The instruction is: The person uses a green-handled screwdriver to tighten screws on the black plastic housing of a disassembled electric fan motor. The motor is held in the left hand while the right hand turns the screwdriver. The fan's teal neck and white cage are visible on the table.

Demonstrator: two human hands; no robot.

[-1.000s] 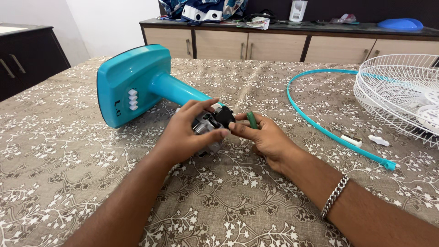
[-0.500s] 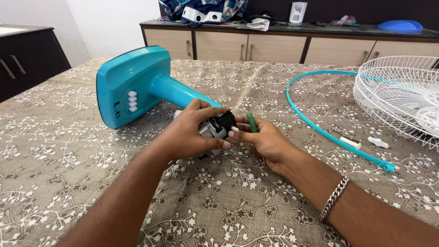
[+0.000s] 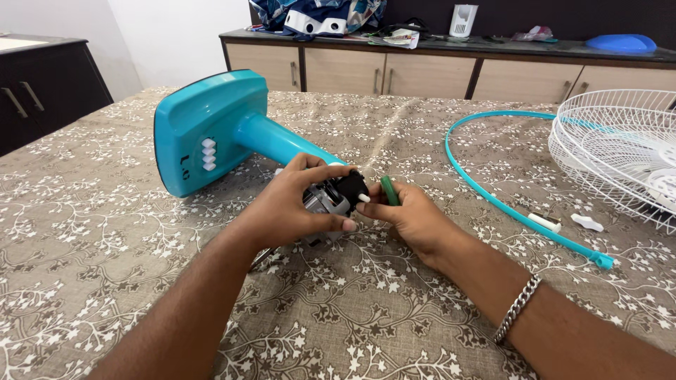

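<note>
Your left hand [image 3: 299, 204] is grasping the fan motor [image 3: 331, 199] over the desk [image 3: 105, 246]; your right hand [image 3: 415, 218] pinches a green ring [image 3: 389, 190] beside its white shaft [image 3: 364, 199].

I have just one camera, and it sits on my head. It looks forward and down over the table [image 3: 105, 281], so my two arms come in from the bottom edge and meet in the middle. My left hand [image 3: 292, 207] and right hand [image 3: 415, 218] are close to the lens and look big. Farther off, near the top edge, I can see the long cabinet [image 3: 394, 70] by the wall. The white fan grille [image 3: 620, 155] is cut off at the right edge. There is no second view to share anything with.
</note>
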